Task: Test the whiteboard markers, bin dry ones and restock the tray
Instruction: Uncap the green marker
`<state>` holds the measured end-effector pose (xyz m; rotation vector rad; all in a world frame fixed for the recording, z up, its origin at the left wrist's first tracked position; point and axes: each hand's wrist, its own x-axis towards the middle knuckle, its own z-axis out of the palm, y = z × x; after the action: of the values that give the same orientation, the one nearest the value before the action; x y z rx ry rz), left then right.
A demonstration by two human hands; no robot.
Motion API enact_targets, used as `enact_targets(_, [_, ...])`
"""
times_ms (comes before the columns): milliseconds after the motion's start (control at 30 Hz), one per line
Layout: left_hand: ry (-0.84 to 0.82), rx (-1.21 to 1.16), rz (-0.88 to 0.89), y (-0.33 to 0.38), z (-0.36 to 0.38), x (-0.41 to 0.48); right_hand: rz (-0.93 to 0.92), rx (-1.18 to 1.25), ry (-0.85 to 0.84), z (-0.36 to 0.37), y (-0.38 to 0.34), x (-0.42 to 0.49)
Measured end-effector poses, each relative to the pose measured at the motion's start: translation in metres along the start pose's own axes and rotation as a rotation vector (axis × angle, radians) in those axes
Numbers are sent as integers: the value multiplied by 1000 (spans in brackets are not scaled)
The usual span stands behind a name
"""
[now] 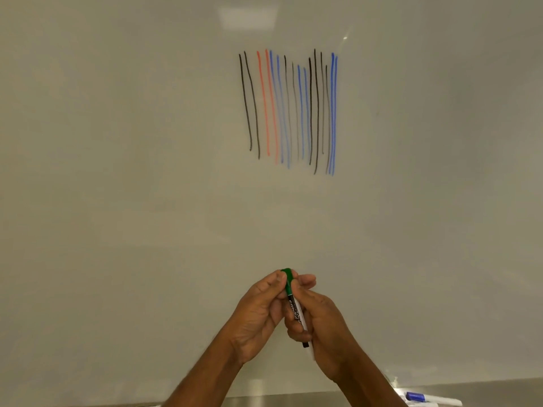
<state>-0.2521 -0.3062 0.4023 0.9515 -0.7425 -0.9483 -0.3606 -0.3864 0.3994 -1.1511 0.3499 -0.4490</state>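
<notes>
Marker [294,309] label illegible; left hand [258,315] pinching green cap [287,276], right hand [326,327] curled round barrel.

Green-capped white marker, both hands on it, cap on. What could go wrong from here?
1. The left hand pinches the green cap and the right hand grips the green-capped white marker just below. A sudden release could jerk the tip into fingers.
2. The black, red and blue test lines crowd one patch of the whiteboard. A stroke drawn among them may be hard to judge.
</notes>
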Motion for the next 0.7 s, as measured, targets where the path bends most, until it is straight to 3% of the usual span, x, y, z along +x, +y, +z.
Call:
enact_targets(233, [161,-83,95,24,-1,6,18,-147,125,15,-2,-2])
enact_targets(400, [294,113,246,48,-4,10,-61,-166,104,12,-17,-4])
enact_targets(567, [395,335,499,69,-2,17,-293,-212,94,7,-55,-4])
enact_targets(633, [449,466,626,78,-2,21,-330,-126,111,4,-70,-3])
enact_targets(700, [512,595,757,87,-2,24,-266,155,38,-3,-83,-1])
